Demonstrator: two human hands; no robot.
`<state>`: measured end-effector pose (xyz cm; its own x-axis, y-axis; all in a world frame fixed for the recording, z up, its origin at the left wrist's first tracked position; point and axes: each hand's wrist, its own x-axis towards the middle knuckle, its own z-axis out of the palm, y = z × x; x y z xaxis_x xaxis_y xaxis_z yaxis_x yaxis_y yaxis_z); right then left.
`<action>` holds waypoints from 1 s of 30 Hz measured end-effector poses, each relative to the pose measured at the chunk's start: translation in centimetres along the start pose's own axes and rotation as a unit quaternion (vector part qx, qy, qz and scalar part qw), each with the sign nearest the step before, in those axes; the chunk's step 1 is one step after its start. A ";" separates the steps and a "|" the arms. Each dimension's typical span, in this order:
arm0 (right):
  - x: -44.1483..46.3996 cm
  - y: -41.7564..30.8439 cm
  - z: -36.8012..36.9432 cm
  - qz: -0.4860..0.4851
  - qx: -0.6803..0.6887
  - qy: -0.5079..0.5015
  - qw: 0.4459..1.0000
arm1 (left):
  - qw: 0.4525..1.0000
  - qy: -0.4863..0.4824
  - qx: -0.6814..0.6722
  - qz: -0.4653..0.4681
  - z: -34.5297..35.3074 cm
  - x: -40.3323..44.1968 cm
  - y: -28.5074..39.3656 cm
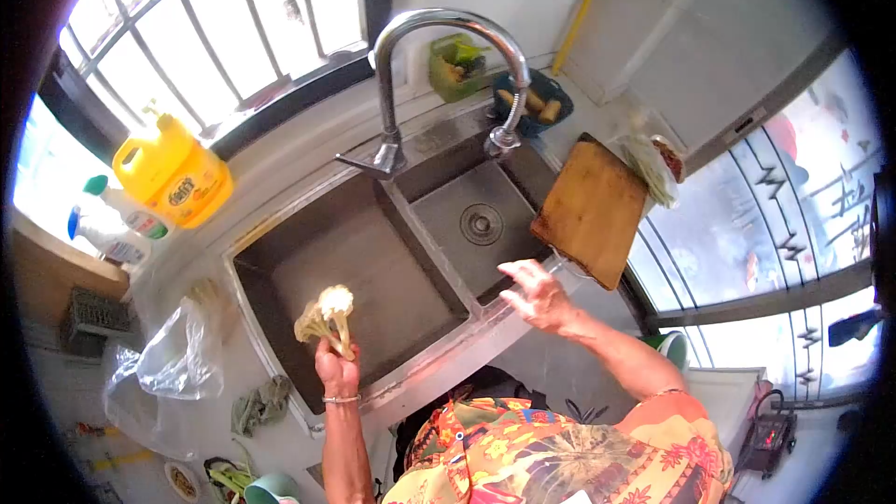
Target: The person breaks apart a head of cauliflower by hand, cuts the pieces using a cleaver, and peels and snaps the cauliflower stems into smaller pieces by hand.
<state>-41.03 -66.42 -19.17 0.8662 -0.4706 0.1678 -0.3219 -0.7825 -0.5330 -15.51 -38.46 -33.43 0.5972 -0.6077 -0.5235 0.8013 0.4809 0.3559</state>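
My left hand is closed round the stem of a piece of cauliflower, held upright over the near side of the large sink basin. A bracelet circles that wrist. My right hand has its fingers apart and holds nothing; it hovers by the near rim of the small sink basin. Just beyond it lies a wooden cutting board, not touched by the hand. A chrome faucet arches over the divider between the basins, and no water is seen running.
Left of the sink stand a big yellow detergent jug and white bottles. A clear plastic bag and a crumpled cloth lie nearer. Behind the faucet are a green container and a dark basket. Greens lie beyond the board.
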 end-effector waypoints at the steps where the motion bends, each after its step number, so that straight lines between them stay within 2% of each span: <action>1: -0.6 1.0 -1.3 0.048 0.006 0.008 0.999 | 1.000 0.002 0.003 0.008 0.5 -0.4 -0.1; 2: -1.1 2.3 -2.4 0.093 0.011 0.023 0.995 | 1.000 0.004 0.007 0.017 0.8 -0.8 -0.3; 3: -1.4 4.1 -3.2 0.138 0.017 0.038 0.990 | 0.998 -0.009 -0.057 -0.001 0.5 -0.8 -0.4; 5: -2.4 8.7 -4.2 0.197 0.064 0.124 0.970 | 0.998 0.050 -0.037 0.005 2.8 -2.5 -0.5; 6: -2.8 11.6 -4.4 0.216 0.072 0.147 0.962 | 0.998 0.001 -0.059 -0.009 1.9 -2.4 -0.6; 7: -2.9 13.2 -5.3 0.216 0.075 0.183 0.956 | 0.999 0.022 -0.046 0.008 1.7 -2.5 -0.8; 9: -2.8 15.6 -7.5 0.269 0.078 0.213 0.936 | 0.997 -0.043 -0.063 -0.007 1.5 -3.1 -0.8; 11: -2.2 16.0 -10.9 0.305 0.108 0.201 0.925 | 0.997 0.034 -0.051 0.057 2.8 -3.5 -1.7; 12: -1.8 16.9 -11.9 0.339 0.137 0.181 0.913 | 0.999 -0.028 -0.022 0.030 3.8 -4.0 -1.8; 15: -0.8 22.1 -12.8 0.347 0.120 0.154 0.917 | 0.989 0.079 -0.060 0.114 7.2 -5.0 -4.4; 16: -0.3 22.5 -13.6 0.369 0.140 0.093 0.914 | 0.990 0.071 -0.071 0.102 5.4 -4.2 -4.7; 17: 0.0 22.9 -13.8 0.358 0.154 0.074 0.918 | 0.990 0.063 -0.080 0.093 2.9 -3.6 -4.7; 18: 0.6 23.3 -13.9 0.270 0.163 0.030 0.948 | 0.995 0.010 -0.039 0.094 3.3 -4.0 -5.4; 19: 1.2 23.2 -14.5 0.178 0.169 -0.014 0.969 | 0.986 0.069 -0.093 0.117 4.7 -4.2 -6.4; 20: 2.0 21.0 -15.6 0.147 0.242 -0.058 0.957 | 0.978 0.119 -0.108 0.132 8.0 -4.8 -7.8; 21: 3.3 18.2 -17.1 0.111 0.313 -0.113 0.937 | 0.964 0.173 -0.131 0.154 11.1 -5.7 -8.5; 22: 4.6 16.5 -18.6 0.024 0.398 -0.174 0.901 | 0.972 0.145 -0.102 0.152 10.4 -5.2 -8.7; 23: 5.9 14.7 -20.1 -0.059 0.480 -0.240 0.842 | 0.978 0.125 -0.071 0.154 9.3 -5.6 -8.6; 24: 6.9 13.6 -22.3 -0.174 0.462 -0.250 0.833 | 0.974 0.122 -0.092 0.165 10.2 -6.1 -8.5; 25: 8.4 12.8 -23.4 -0.321 0.525 -0.297 0.730 | 0.971 0.118 -0.110 0.176 11.2 -6.4 -8.5; 27: 10.1 7.4 -27.1 -0.519 0.535 -0.343 0.571 | 0.975 0.085 -0.087 0.185 10.1 -6.8 -8.0; 30: 12.0 0.7 -29.6 -0.635 0.515 -0.385 0.429 | 0.972 0.086 -0.092 0.200 10.6 -7.3 -8.1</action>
<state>-42.12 -84.69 6.99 0.0908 0.6529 0.7520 0.5917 0.5720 -0.5681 -26.03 -44.58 -24.32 0.8324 -0.2415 -0.4987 0.4763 0.7718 0.4212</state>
